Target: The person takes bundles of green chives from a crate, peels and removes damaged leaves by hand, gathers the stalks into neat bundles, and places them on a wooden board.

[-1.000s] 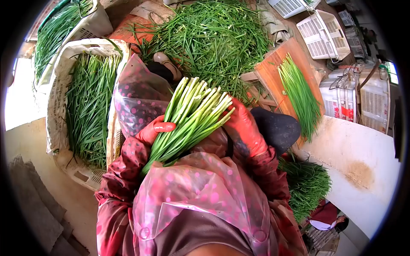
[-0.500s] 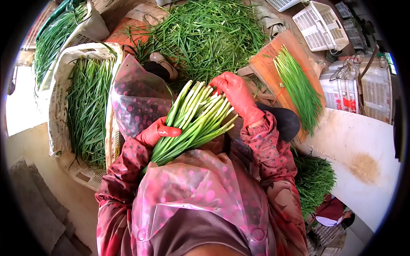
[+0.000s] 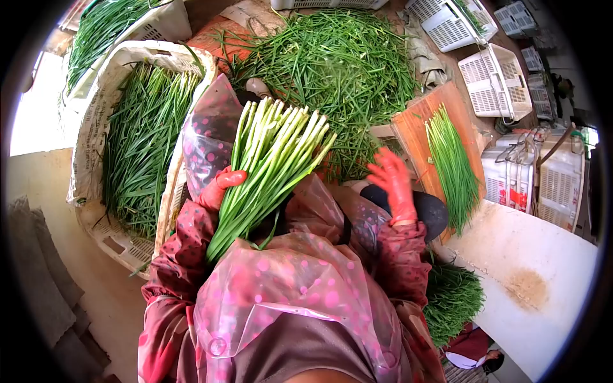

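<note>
- A wide, low heap of loose green leaves and stalks [image 3: 345,70] spreads across the floor
- Left of the heap stands a long off-white crate lined with pale printed sheeting [image 3: 90,140], packed with dark green leafy stalks [image 3: 143,147]; farther left of the heap, a second white plastic crate [image 3: 169,22] also holds long greens
- Right of the heap, a flat orange-brown wooden board [image 3: 415,121] carries a slim bundle of bright green stalks [image 3: 454,175]; farther right of the heap sit white slatted plastic crates [image 3: 495,80]
- Near the heap's right edge on the person's side, a dark-clothed knee [image 3: 429,214] lies in the way, between the right hand and the board's near end
- A thick bunch of green stalks with whitish blunt ends [image 3: 271,153] is on the person's side of the heap, over the lap
- Its long axis slants: whitish ends point toward the heap and a little right, leafy ends run back leftward to the clear pink-dotted plastic apron [image 3: 274,274]
- The red-gloved left hand [image 3: 220,185] grips the bunch's left side, thumb across the stalks
- The red-gloved right hand [image 3: 393,182], fingers spread, is apart from the bunch, near the heap's right edge
</note>
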A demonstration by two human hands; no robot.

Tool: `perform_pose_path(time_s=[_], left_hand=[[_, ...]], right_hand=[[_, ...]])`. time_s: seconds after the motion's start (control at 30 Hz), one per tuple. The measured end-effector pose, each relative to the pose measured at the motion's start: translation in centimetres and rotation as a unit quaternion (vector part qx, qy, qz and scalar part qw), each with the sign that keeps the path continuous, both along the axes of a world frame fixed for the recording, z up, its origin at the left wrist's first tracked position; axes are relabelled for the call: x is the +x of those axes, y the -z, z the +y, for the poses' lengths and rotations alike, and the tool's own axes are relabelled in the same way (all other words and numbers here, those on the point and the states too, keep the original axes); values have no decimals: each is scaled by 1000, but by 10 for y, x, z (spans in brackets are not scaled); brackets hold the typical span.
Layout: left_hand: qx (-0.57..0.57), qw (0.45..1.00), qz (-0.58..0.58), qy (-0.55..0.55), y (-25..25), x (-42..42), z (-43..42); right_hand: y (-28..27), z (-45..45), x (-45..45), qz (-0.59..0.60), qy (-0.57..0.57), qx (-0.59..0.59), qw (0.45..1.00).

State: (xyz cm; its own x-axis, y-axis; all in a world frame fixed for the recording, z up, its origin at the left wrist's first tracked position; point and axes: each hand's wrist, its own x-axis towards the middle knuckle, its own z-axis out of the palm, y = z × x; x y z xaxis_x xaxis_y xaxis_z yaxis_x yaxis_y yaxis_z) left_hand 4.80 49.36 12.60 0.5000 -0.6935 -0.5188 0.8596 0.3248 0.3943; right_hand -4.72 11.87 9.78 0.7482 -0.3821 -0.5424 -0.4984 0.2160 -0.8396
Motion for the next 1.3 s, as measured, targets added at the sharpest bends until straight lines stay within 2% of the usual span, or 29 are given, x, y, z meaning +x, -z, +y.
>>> perform_pose_path(time_s=[0.07,0.1,0.17,0.23,0.27,0.3,0.37,0.43,0.47,0.5,0.53,0.57,0.67,0.7,0.77,0.8,0.9,0.93,0.97,1.03,1.1,1.13,1.2,1.23,1.3], left_hand=[[-5,1000,2,14,-8,1,-4],[-10,1000,0,22,-8,2,-7],[-12,1000,8,21,-2,-1,-8],[-21,999,23,18,4,-3,-9],[-21,999,23,31,3,-1,-9],[-6,999,27,35,-1,0,-11],[12,999,29,36,-4,1,-13],[14,998,32,47,-2,1,-15],[14,998,32,46,-4,1,-16],[14,998,33,45,-7,0,-18],[13,998,35,46,-5,-1,-18],[28,998,24,56,-3,0,-18],[41,996,18,78,-3,0,-21],[40,995,20,84,-4,0,-22],[38,995,17,89,-3,-1,-24],[45,995,13,86,-1,-2,-24],[55,994,9,90,-4,-2,-20],[60,994,6,92,-4,-1,-21],[62,994,5,95,-3,-2,-23],[43,996,20,76,-7,-3,-25],[37,998,25,53,-7,-3,-24],[36,998,23,49,-3,-2,-22],[47,997,17,63,5,1,-16],[47,997,16,61,4,3,-16],[50,996,7,79,2,6,-20]], right_hand=[[22,54,-1,-15,-147,217,965],[32,75,-3,-2,-178,273,945],[41,111,15,-83,-163,339,923],[8,131,36,-178,-125,433,875],[4,136,43,-188,-75,420,885],[2,131,51,-214,-93,399,887],[-8,127,69,-210,-59,373,902],[-20,124,80,-243,-48,379,892],[-39,120,85,-235,-79,198,948],[-50,116,88,-216,-107,11,970],[-47,108,91,-249,-112,-64,960],[-46,98,96,-303,-176,-218,911],[-63,104,103,-327,-337,-463,752],[-61,106,105,-325,-338,-464,752],[-55,107,107,-320,-388,-543,672],[-49,108,109,-355,-376,-520,680],[-40,104,111,-332,-417,-524,664],[-37,97,113,-343,-397,-572,631],[-39,86,118,-295,-381,-640,598],[-23,49,122,-190,-246,-548,777],[5,9,103,-166,-143,-307,926],[-7,3,82,-34,-158,-283,945],[-13,18,39,-22,-164,-97,981],[-4,28,19,-2,-174,43,984],[14,62,2,19,-155,179,971]])
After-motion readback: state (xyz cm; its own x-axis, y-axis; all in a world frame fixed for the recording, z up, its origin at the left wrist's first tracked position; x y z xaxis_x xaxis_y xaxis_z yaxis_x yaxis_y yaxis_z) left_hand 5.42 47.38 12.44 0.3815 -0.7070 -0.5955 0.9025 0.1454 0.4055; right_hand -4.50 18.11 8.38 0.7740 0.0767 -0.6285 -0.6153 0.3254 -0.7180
